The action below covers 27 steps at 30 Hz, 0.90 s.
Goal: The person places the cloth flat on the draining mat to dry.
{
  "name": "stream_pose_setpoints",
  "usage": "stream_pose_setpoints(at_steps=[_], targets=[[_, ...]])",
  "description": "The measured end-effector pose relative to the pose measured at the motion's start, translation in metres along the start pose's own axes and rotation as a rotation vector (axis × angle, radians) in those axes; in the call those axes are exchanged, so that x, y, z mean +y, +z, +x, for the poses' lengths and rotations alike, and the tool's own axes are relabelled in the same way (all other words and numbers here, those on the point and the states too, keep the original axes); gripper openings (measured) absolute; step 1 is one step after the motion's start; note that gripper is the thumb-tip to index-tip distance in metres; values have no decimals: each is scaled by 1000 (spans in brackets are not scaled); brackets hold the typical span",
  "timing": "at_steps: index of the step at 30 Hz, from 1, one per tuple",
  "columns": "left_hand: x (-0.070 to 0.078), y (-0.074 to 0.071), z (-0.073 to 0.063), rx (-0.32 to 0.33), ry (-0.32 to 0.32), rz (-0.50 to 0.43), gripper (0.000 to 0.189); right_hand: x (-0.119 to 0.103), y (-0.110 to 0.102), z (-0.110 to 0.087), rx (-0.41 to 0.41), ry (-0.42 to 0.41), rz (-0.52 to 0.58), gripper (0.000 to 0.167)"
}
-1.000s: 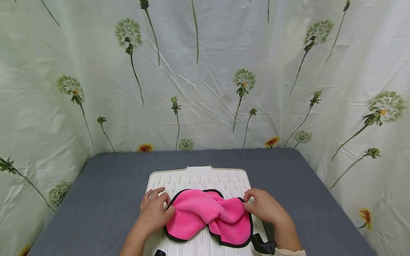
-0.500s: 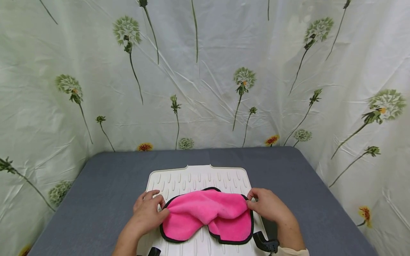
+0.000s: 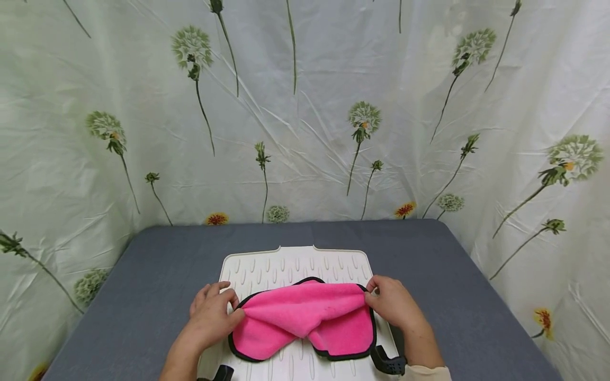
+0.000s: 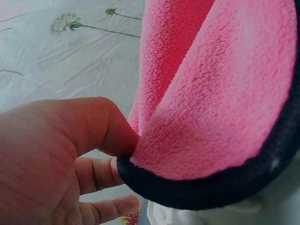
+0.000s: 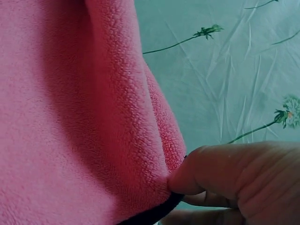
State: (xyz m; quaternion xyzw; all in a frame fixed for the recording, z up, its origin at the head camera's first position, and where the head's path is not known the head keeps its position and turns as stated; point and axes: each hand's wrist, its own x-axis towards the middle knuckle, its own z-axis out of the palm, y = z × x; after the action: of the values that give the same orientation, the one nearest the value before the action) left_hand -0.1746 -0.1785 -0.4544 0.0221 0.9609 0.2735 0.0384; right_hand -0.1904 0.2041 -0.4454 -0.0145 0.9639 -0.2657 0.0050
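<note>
A pink plush cloth with black edging is stretched between my two hands over a white ribbed board. My left hand pinches its left edge between thumb and forefinger, the other fingers spread loosely. In the left wrist view the thumb presses the cloth right at the dark border. My right hand pinches the opposite edge near its upper corner. The right wrist view shows the cloth hanging from that thumb-and-finger grip. A fold runs across the middle, and the lower edge droops in two lobes.
The white board with raised oval ridges lies on a grey table. Behind and beside the table hangs a pale curtain printed with dandelions. Black straps with devices sit at the wrists.
My left hand has moved left and slightly toward me, drawing the cloth wider. Its twisted middle has smoothed into a flatter fold. My right hand keeps its pinch and has barely moved.
</note>
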Motion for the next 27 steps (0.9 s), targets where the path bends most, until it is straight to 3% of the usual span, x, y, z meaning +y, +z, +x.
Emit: stream_pose_setpoints(at_steps=[7, 11, 14, 17, 21, 25, 27], targets=[[2, 2, -4, 24, -1, -9, 15, -4, -6, -2, -75, 3, 2, 7], [4, 4, -8, 16, 4, 25, 19, -1, -13, -7, -113, -17, -61, 15], [3, 9, -15, 32, 16, 22, 20, 5, -14, -14, -98, -44, -109, 17], [-1, 17, -23, 101, 63, 7, 21, 10, -8, -24, -23, -65, -130, 17], [-8, 28, -34, 228, 141, -9, 22, 14, 12, -39, 156, -82, -97, 15], [-14, 38, -39, 281, 187, -55, 22, 21, 32, -47, 351, -139, -70, 18], [-16, 40, -40, 290, 204, -80, 24, 23, 38, -48, 409, -165, -77, 20]])
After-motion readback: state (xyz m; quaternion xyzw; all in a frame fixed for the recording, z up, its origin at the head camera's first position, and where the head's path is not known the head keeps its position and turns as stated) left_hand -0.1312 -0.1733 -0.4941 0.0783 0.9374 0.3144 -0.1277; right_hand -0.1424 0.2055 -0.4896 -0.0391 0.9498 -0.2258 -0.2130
